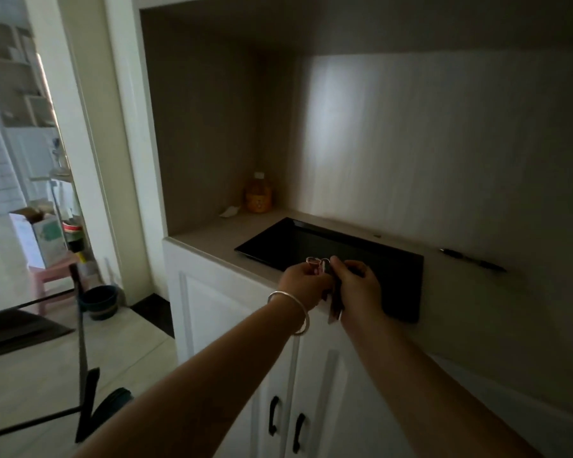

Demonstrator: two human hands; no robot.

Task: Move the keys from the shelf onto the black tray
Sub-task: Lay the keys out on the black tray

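A bunch of keys (325, 269) with metal rings and dark fobs hangs between both hands, at the front edge of the black tray (298, 239). The rectangular glossy tray lies on the grey shelf top (212, 236) inside a recessed niche. My left hand (303, 284), with a silver bangle on the wrist, pinches the rings from the left. My right hand (359, 289) grips the dark part of the bunch from the right and covers part of the tray. Some pieces of the bunch dangle below the hands, over the cabinet front.
An orange bottle (258, 193) and a white scrap (229, 211) stand in the niche's back left corner. A dark pen (473, 259) lies on the shelf right of the tray. White cabinet doors with black handles (273, 416) are below. A black metal frame (80, 325) stands left.
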